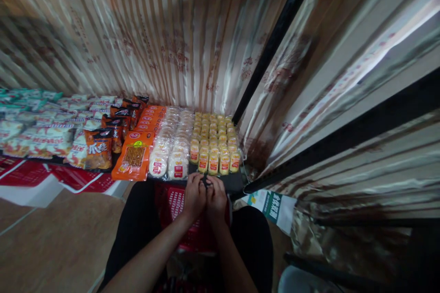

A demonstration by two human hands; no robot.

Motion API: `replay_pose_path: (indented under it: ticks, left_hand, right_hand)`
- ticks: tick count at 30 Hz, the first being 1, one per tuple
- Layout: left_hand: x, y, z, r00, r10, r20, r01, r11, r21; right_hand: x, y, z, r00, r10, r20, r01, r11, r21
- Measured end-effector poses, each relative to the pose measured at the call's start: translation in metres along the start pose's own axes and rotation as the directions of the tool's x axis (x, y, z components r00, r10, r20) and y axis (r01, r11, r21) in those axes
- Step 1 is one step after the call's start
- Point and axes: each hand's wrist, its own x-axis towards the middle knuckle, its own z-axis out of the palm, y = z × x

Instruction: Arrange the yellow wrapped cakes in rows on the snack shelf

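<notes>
Both hands are side by side at the front edge of a dark shelf point(234, 182). My left hand point(195, 196) has its fingers stretched forward and slightly bent on the edge, just below the wrapped white round crackers point(178, 165). My right hand point(216, 196) lies close against it, fingers likewise bent forward, below the small yellow packs point(213, 161) with red labels. I see nothing held in either hand; the undersides of the fingers are hidden. The yellow packs stand in several neat rows behind the fingertips.
Left along the shelf are orange flat packs point(134, 156), orange-and-black bags point(98, 149) and white bags point(60, 138). A red basket point(176, 201) sits below the hands. Black posts point(275, 39) and striped plastic sheeting point(192, 32) enclose the back and right.
</notes>
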Motion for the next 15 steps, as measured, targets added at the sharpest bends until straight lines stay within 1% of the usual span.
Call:
replay_pose_path:
  ticks: [2, 5, 9, 12, 13, 15]
  left_hand:
    - [-0.009, 0.0, -0.001, 1.0, -0.004, 0.023, 0.004, 1.0, -0.007]
    - [-0.023, -0.006, -0.002, 0.999, -0.014, 0.029, 0.014, 1.0, 0.0]
    - [-0.039, -0.022, -0.001, 0.996, -0.05, 0.075, 0.045, 0.997, 0.063]
    - [-0.047, -0.035, 0.002, 0.978, -0.163, 0.132, 0.143, 0.979, 0.149]
    - [-0.049, -0.039, 0.003, 0.964, -0.209, 0.162, 0.18, 0.967, 0.178]
    - [-0.051, -0.047, 0.006, 0.923, -0.31, 0.23, 0.252, 0.935, 0.248]
  right_hand:
    - [-0.012, -0.003, -0.001, 0.999, 0.023, 0.023, -0.023, 1.0, 0.016]
    - [-0.031, -0.002, 0.0, 0.995, 0.09, 0.053, -0.092, 0.995, 0.037]
    - [-0.051, 0.011, 0.006, 0.989, 0.123, 0.079, -0.126, 0.991, 0.037]
    - [-0.063, 0.026, 0.012, 0.979, 0.138, 0.152, -0.144, 0.989, 0.029]
    - [-0.067, 0.031, 0.014, 0.972, 0.148, 0.182, -0.154, 0.988, 0.017]
    - [-0.075, 0.043, 0.02, 0.959, 0.172, 0.223, -0.17, 0.985, -0.03]
